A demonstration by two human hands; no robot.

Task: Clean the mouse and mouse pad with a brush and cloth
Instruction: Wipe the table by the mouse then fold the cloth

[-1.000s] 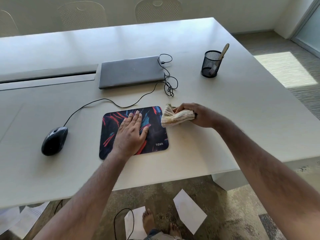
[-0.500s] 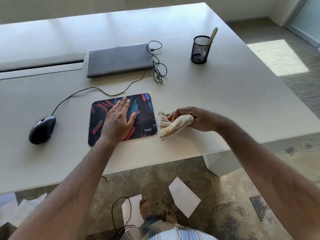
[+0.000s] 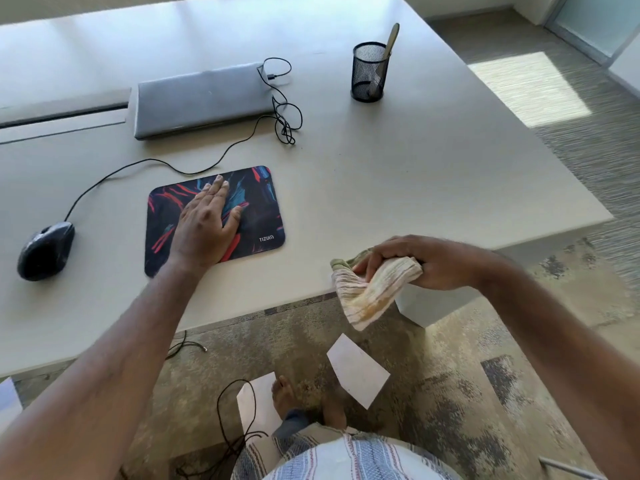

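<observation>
Pulled back from beside the mouse pad (image 3: 214,216), the right hand (image 3: 426,263) now hovers over the near edge of the table (image 3: 433,174), fingers curled around a bunched striped cloth (image 3: 372,292) whose loose end hangs past the edge. Flat on the pad lies the left hand (image 3: 204,225), fingers straight, pressing it down and holding nothing. To the left of the pad, well apart, sits the black corded mouse (image 3: 45,250). The cloth looks soft, light and floppy, best held bunched in the fist. The pad looks thin and flexible, likely to slide unless pinned by a palm. The mouse looks hard, smooth and light; grip its sides.
</observation>
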